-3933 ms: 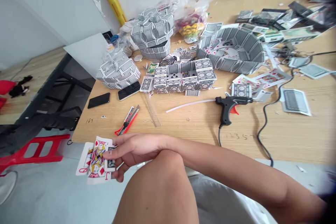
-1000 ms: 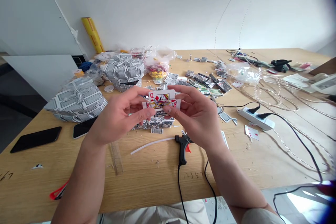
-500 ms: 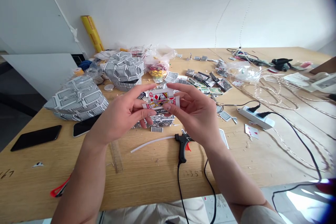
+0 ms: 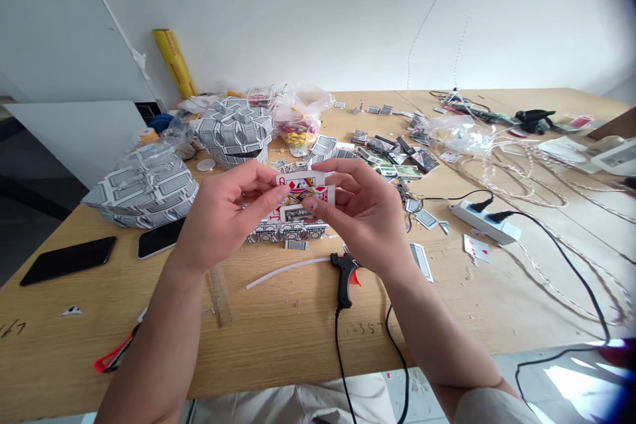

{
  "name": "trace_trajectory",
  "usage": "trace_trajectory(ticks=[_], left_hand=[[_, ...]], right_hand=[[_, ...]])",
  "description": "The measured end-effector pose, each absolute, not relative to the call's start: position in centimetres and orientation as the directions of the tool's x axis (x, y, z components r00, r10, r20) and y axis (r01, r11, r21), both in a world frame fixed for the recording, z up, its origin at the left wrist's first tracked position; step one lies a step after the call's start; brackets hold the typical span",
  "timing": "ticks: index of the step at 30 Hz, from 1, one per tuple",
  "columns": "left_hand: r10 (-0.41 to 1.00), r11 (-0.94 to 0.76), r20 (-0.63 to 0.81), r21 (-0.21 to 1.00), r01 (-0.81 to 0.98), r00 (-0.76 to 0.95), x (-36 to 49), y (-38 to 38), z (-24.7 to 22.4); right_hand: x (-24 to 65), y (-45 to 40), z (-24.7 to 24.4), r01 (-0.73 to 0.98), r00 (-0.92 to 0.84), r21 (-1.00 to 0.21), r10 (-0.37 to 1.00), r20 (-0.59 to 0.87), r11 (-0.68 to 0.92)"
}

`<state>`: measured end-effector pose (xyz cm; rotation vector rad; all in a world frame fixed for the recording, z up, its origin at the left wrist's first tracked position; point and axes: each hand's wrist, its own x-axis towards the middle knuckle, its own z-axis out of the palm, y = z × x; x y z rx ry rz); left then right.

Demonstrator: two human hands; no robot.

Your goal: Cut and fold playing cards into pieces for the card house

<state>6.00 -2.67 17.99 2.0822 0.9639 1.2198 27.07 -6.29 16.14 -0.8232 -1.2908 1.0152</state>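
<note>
- Paper playing cards [image 4: 302, 191], a small overlapping bunch, held in the air over the middle of the desk [image 4: 298, 358], nearer the front edge than the back. A queen of diamonds [image 4: 301, 180] faces up. Below it sits a card piece with a rectangular opening [image 4: 298, 214]; fingers hide how the pieces meet.
- Left hand [image 4: 223, 212]: grip clenched, thumb and fingers pinching the bunch from its left side.
- Right hand [image 4: 362, 212]: grip also clenched, its fingertips [image 4: 312, 205] pressing the bunch from the right.
- Just below the hands: a low model built from card backs [image 4: 285, 232]. Hands and bunch appear clear of it, though the angle makes that uncertain.
- Toward the front edge: a black hot glue gun [image 4: 344, 281] on its side, untouched, with a white glue stick [image 4: 288, 266] to its left and a clear ruler [image 4: 218, 295] beyond that.
- Left side of the desk: two black phones [image 4: 67, 253] and a large dome of card backs [image 4: 144, 195].
- Right side: a white power strip [image 4: 481, 222] with plugged-in cords.
- Judgement: step in hand looks like fitting cards together by hand. Next move calls for both pinches staying firm, so the edges keep their alignment.
</note>
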Motion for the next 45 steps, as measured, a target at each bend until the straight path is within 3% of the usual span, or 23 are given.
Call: trace_trajectory(ticks=[14, 30, 45], left_hand=[[0.765, -0.624, 0.529, 0.751, 0.218, 0.367, 6.2, -2.6, 17.8], [0.752, -0.61, 0.537, 0.787, 0.095, 0.383, 6.3, -2.4, 17.1], [0.773, -0.601, 0.555, 0.795, 0.077, 0.306, 7.0, -2.3, 17.1]], right_hand=[[27.4, -6.5, 16.5, -0.111, -0.067, -0.932, 0.933, 0.354, 0.345], [27.6, -6.3, 15.8, -0.047, -0.019, -0.873, 0.873, 0.487, 0.486], [27.7, -6.2, 16.7, -0.087, -0.073, -0.909, 0.908, 0.413, 0.407]])
